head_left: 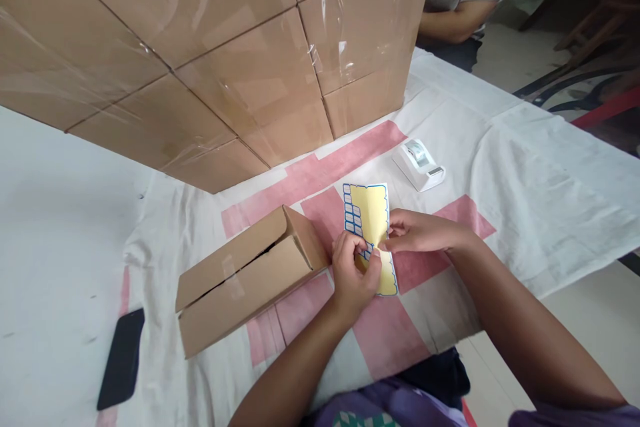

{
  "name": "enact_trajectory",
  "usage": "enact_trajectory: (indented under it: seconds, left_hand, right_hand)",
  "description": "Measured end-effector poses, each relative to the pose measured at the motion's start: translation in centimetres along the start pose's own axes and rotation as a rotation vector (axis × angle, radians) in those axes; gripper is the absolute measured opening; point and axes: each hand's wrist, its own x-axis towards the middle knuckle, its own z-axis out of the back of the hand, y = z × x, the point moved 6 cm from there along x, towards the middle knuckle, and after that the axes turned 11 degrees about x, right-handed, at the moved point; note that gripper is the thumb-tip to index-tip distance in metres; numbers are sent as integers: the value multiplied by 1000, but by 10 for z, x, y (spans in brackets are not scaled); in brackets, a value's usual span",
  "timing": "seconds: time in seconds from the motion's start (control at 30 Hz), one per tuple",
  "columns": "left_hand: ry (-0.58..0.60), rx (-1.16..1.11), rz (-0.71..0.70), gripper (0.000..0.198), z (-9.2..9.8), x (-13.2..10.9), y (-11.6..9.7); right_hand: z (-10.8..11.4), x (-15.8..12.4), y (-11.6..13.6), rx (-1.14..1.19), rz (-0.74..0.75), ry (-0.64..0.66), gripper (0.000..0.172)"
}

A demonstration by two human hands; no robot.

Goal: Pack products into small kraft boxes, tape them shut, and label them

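Holding a sticker sheet (369, 217) just above the table (525, 167), the left hand (353, 273) pinches its lower part and the right hand (420, 232) pinches its side edge. Thin, light and floppy, it seems best gripped by the edges.

- Sticker sheet (369, 217) in your left hand (353, 273) and right hand (420, 230): paper, yellow backing smooth with a slight sheen, labels matt.
- Small carton (250, 280) beside you: matt brown cardboard, glossy tape strip.
- Stacked cartons (200, 47): cardboard under shiny, wrinkled clear film.
- Cloth (525, 167) before you: matt, fibrous, creased.
- Dispenser (419, 163): smooth white plastic.
- Phone (121, 358): smooth black face.
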Motion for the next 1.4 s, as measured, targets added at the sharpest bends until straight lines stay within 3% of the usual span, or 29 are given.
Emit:
enact_trajectory:
  seconds: [0.13,0.37,0.73,1.4]
  left_hand:
    - [-1,7,-15,17,0,0,-2]
    - [-12,7,-15,13,1,0,-3]
    - [-36,15,-90,18,3,0,-8]
    - [-76,62,-58,13,3,-5,-3]
  right_hand:
    - [0,0,-8,-14,-33,15,29]
    - [-2,2,-6,-55,22,25,26]
    - [2,3,-2,20,28,-47,29]
    - [-2,3,0,-54,37,-23,18]
